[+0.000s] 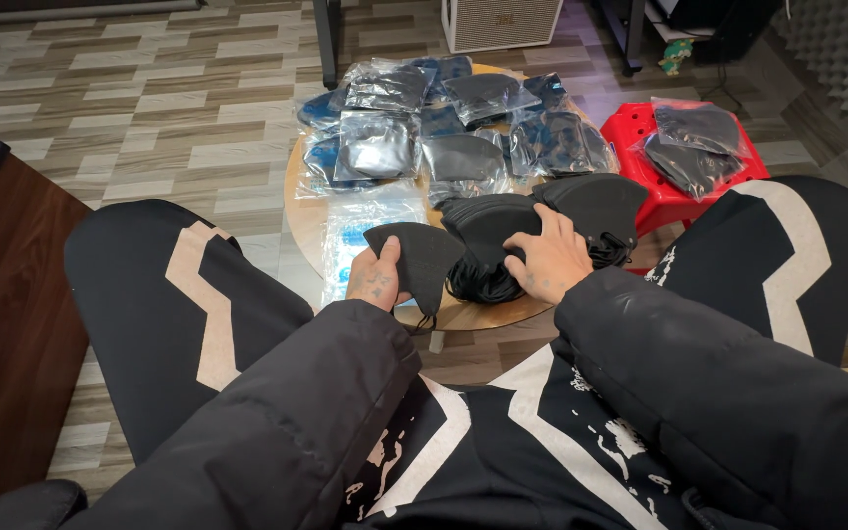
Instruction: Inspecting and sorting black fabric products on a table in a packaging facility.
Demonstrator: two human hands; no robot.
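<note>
My left hand [375, 276] holds a folded black face mask [414, 255] by its lower edge, just above the near rim of a small round wooden table [298, 211]. My right hand [547, 257] rests on a loose heap of black masks [532, 231] on the table's near right side, fingers curled into the pile. Several clear plastic bags of black masks [463, 128] cover the far half of the table. Empty clear bags with blue print [360, 231] lie flat at the near left.
A red plastic stool [645, 162] to the right of the table carries two more bagged masks [694, 142]. My knees in black trousers flank the table. A dark wooden cabinet [2, 324] stands at the left; a white speaker box [503, 22] sits on the floor beyond.
</note>
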